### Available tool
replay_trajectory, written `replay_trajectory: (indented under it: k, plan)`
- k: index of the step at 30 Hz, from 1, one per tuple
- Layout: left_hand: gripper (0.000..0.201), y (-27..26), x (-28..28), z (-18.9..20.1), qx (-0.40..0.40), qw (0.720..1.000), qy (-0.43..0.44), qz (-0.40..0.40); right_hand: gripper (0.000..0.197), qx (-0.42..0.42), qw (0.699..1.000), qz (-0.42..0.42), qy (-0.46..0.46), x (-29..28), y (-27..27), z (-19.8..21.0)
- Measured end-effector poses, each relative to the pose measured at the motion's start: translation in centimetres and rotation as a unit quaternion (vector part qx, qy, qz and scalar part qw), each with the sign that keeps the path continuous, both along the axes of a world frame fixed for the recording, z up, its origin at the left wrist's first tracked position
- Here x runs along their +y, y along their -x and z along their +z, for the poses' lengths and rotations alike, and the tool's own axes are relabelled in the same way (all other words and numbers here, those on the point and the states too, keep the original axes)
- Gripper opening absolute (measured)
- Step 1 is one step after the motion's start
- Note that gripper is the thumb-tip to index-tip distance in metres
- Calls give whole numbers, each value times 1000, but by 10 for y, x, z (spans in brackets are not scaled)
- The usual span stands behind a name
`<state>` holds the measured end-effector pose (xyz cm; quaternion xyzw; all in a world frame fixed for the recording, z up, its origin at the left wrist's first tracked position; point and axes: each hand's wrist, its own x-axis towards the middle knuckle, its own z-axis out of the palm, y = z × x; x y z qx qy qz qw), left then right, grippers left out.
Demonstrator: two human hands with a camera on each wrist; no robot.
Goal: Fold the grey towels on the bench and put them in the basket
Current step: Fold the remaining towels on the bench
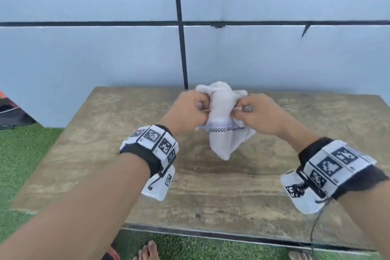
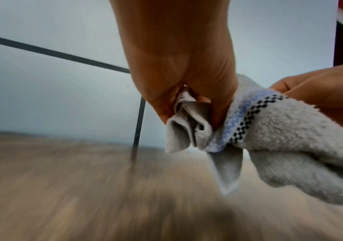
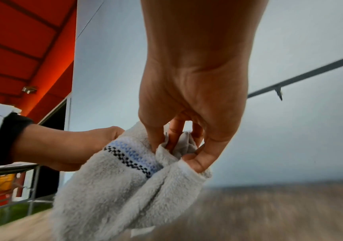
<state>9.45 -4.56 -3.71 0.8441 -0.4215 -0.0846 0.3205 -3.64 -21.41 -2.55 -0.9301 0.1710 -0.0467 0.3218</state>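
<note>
A bunched grey towel (image 1: 221, 112) with a blue and black checked band hangs above the wooden bench (image 1: 105, 154), held between both hands. My left hand (image 1: 191, 110) pinches its left edge; folds of cloth (image 2: 187, 130) poke out under the curled fingers (image 2: 218, 104). My right hand (image 1: 253, 113) pinches the towel's right edge, and the towel (image 3: 125, 195) drapes down from those fingers (image 3: 195, 161). The towel's lower corner hangs close over the bench top. No basket is in view.
A pale panelled wall (image 1: 105, 55) with black seams stands right behind the bench. Green artificial grass (image 1: 21, 164) lies to the left and in front. A bare foot (image 1: 148, 251) stands at the bench's near edge. Red structure (image 3: 11, 48) and metal railings show at the left.
</note>
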Motion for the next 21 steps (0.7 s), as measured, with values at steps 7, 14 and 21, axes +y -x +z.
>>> replay_trajectory:
  k: [7, 14, 21]
  plan:
    - [13, -113, -61, 88, -140, 982, 26, 124, 24, -159, 977, -143, 14, -103, -77, 82]
    - [17, -160, -48, 125, -197, 955, 43, 218, 21, -245, 941, -233, -4, -138, -90, 105]
    - [10, -159, -42, 138, -82, 961, 142, 224, 19, -313, 911, -248, -102, -119, -101, 112]
